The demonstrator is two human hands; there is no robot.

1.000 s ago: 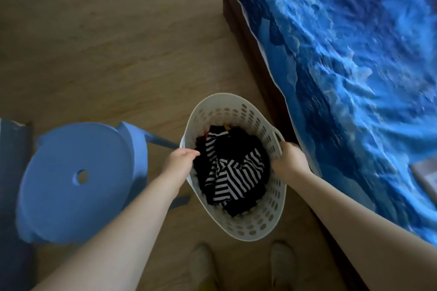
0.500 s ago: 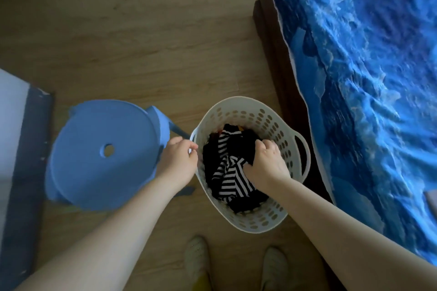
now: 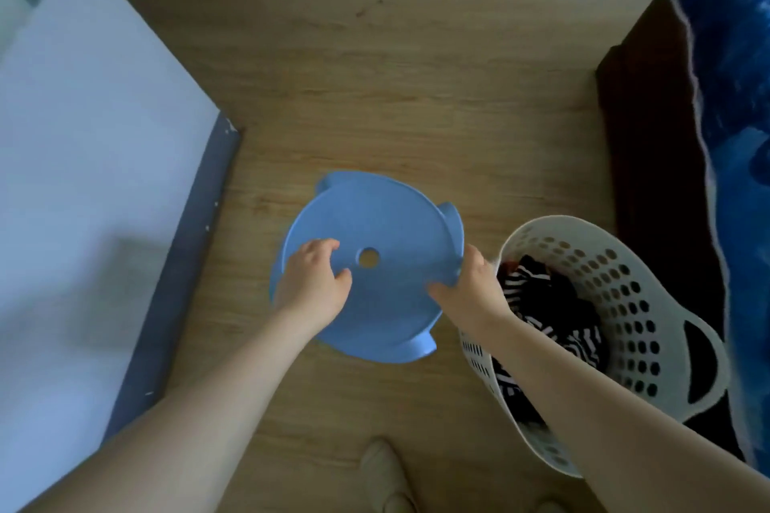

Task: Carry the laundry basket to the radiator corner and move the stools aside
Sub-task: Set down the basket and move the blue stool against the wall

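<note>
1. Head view: the stool (image 3: 366,262) stands on the floor (image 3: 396,104) mid-scene, its round seat straight below both hands, so neither is nearer.
2. The left hand (image 3: 312,287) lies half-open on the seat's left part, fingers curled, gripping nothing I can make out.
3. The right hand (image 3: 471,287) clasps the right rim (thumb on top).
4. The basket (image 3: 633,304) sits just right of the stool, beside the bed (image 3: 733,137); clear floor lies far and left.

Stool (image 3: 387,246) centre on floor (image 3: 375,104); laundry basket (image 3: 650,304) just right, w/ clothes (image 3: 541,304) in it; bed (image 3: 733,137) further right.
</note>
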